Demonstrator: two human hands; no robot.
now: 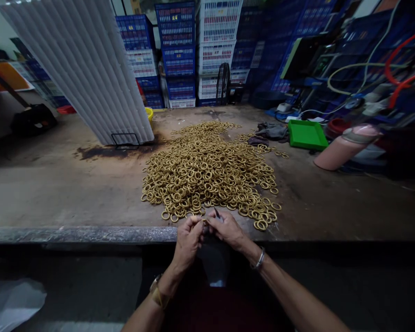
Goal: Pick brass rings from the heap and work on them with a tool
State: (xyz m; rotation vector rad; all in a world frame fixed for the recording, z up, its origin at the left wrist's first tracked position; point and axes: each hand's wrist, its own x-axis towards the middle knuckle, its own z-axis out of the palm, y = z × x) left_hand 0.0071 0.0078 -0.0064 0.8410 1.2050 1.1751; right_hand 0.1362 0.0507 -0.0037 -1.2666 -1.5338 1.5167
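Ring [204, 221] pinched in L hand [187, 237], R hand [228, 229] w/ dark pointed tool [216, 212], at desk [90, 198] edge nr ring pile [204, 170]; prob. close work on this one, next move needs steady pinch.

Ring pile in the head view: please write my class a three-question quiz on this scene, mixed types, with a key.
1. Choose one. The left hand pinches: (a) a pink bottle; (b) a gold-coloured ring; (c) a blue crate.
2. True or false: in the picture, the green tray lies right of the ring pile.
3. Fill in: the dark pointed tool is held in the ____.

Key: 1. b; 2. true; 3. right hand
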